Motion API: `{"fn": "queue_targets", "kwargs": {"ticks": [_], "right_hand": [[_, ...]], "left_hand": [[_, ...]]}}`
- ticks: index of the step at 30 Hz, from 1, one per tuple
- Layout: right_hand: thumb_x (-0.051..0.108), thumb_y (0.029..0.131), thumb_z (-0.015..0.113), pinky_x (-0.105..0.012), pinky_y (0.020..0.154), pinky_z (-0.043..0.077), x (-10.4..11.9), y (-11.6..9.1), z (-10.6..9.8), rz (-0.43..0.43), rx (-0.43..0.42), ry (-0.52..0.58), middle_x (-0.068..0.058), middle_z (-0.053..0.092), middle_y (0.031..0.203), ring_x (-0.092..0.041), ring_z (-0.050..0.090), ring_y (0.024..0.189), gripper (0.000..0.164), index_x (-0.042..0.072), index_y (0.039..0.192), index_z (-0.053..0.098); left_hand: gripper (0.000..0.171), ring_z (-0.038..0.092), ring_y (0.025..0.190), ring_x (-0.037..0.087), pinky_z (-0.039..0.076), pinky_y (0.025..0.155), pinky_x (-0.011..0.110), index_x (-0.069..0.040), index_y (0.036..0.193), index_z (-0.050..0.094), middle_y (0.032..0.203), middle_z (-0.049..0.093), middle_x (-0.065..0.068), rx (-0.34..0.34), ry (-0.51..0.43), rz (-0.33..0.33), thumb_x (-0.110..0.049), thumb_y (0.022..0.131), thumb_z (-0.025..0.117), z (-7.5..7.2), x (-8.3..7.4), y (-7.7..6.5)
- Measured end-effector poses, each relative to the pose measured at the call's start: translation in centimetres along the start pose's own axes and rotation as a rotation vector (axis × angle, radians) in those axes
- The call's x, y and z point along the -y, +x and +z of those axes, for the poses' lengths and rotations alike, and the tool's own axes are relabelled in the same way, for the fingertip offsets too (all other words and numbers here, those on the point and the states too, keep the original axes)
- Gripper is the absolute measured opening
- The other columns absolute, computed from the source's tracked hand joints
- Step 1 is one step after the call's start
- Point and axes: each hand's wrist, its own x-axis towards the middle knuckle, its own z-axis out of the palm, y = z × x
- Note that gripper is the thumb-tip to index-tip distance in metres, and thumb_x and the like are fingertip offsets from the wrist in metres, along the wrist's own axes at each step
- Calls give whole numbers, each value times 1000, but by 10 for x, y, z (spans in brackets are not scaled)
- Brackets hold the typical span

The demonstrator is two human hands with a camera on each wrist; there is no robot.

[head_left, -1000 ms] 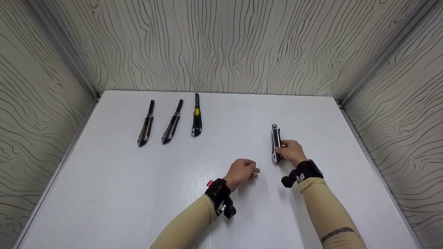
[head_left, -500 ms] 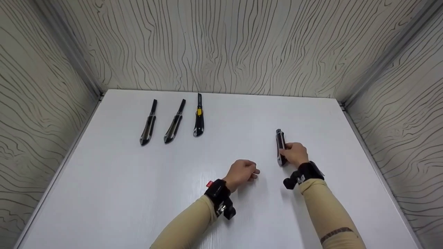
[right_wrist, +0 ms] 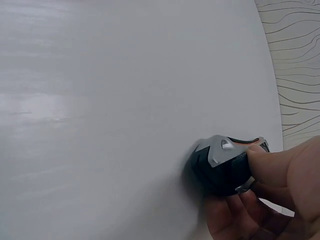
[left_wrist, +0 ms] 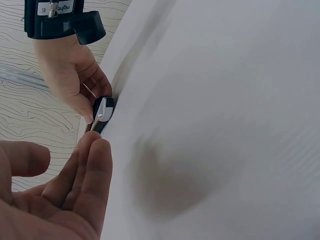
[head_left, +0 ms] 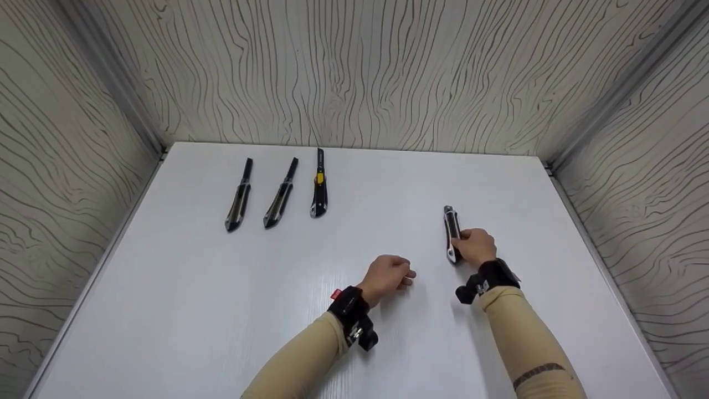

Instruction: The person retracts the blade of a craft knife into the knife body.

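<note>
Currently, from the head, the right grip point(head_left: 477, 247) pinches a knife point(head_left: 451, 230) at or just above the white desk point(head_left: 183, 305), the left grip point(head_left: 385, 277) sits loosely relaxed to the near left of that knife, and three other knives point(head_left: 279, 199) lie well to its left and farther back. From the left wrist, the left grip's fingers point toward the knife's end. From the right wrist, thumb and fingers clasp the knife from opposite sides.
</note>
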Motion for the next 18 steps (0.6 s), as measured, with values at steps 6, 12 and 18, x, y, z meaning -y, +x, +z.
{"fn": "queue_targets", "kwargs": {"ticks": [6, 12, 18], "right_hand": [[24, 97, 54, -50, 96, 46, 9, -6, -11, 3, -1, -48, -27, 60, 127, -41, 58, 114, 48, -6, 133, 53], [27, 97, 52, -48, 92, 49, 23, -6, -16, -14, 1, -68, -25, 59, 130, -40, 60, 113, 50, -2, 138, 50], [24, 97, 53, -49, 92, 51, 43, -12, -5, -90, -10, -42, -25, 62, 126, -39, 63, 109, 48, -2, 137, 51]], "left_hand": [[34, 69, 84, 13, 59, 79, 29, 6, 125, 59, 102, 73, 10, -7, 0, -5, -14, 99, 51, -7, -2, 0], [36, 68, 87, 14, 59, 80, 28, 6, 128, 57, 108, 72, 14, -38, -8, -2, -14, 99, 50, -25, -5, 0], [37, 68, 91, 19, 58, 81, 28, 7, 129, 56, 110, 71, 15, -77, -5, 6, -13, 99, 49, -51, -10, 0]]}}
